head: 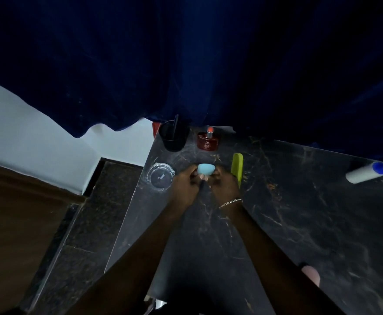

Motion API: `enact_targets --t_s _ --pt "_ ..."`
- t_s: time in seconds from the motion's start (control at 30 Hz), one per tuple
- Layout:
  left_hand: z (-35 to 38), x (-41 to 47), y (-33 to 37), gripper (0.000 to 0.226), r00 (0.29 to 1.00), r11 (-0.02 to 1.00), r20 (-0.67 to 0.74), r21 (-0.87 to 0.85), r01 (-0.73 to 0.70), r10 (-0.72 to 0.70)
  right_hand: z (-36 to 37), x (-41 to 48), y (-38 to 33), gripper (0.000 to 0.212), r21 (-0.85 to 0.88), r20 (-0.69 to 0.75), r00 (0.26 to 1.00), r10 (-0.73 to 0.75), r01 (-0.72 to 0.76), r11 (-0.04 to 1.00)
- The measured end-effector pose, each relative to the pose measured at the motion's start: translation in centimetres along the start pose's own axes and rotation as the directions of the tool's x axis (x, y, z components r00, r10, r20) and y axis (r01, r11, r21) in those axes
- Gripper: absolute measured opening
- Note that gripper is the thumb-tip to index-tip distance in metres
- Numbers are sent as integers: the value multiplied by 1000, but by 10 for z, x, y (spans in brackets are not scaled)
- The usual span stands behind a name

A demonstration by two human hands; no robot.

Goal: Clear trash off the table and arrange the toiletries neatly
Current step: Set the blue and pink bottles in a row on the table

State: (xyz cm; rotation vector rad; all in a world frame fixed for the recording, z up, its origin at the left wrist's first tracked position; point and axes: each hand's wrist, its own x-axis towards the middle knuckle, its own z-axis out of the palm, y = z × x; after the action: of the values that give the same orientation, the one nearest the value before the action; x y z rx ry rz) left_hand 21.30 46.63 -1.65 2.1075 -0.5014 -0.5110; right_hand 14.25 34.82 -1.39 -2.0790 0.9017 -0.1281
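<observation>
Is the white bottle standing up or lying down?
Lying down: the white bottle rests on its side on the dark table.

Left hand (184,185), right hand (225,183), fingers (216,172) curled, meeting

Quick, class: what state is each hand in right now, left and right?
Left hand: closed, fingers curled on the left side of the blue makeup sponge.
Right hand: closed, gripping the same sponge from its right side.

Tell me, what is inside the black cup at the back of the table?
A dark, slim stick leans out of the black cup. Its lower end and the cup's floor are hidden in shadow.
</observation>
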Motion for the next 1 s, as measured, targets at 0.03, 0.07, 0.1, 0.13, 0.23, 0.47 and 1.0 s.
enact_targets --t_s 0.03,0.07,0.1,0.13,0.23,0.47,1.0 --pt "2 4 2 29 1000 1000 -4 8 12 -12 1 4 0 25 -19 -5 1000 0 0 1000" --pt "3 7 6 29 1000 1000 -14 -1 16 -16 0 7 -1 27 -21 -16 1000 -3 2 1000" --pt "5 8 6 28 1000 1000 -18 -9 14 -14 -1 7 -1 27 -20 -24 1000 -7 7 1000" --pt "6 5 6 28 1000 1000 -14 7 22 -21 0 4 1 28 -23 -24 1000 -6 6 1000" --pt "19 40 -29 27 993 993 87 85 76 -84 34 33 20 31 -55 -18 997 70 -70 996" --pt "15 36 -34 29 995 996 67 69 64 -68 37 31 18 33 -42 5 1000 30 -30 999" --pt "7 3 -27 52 998 992 55 128 -24 17 26 2 33 63 79 28 1000 -5 3 997"
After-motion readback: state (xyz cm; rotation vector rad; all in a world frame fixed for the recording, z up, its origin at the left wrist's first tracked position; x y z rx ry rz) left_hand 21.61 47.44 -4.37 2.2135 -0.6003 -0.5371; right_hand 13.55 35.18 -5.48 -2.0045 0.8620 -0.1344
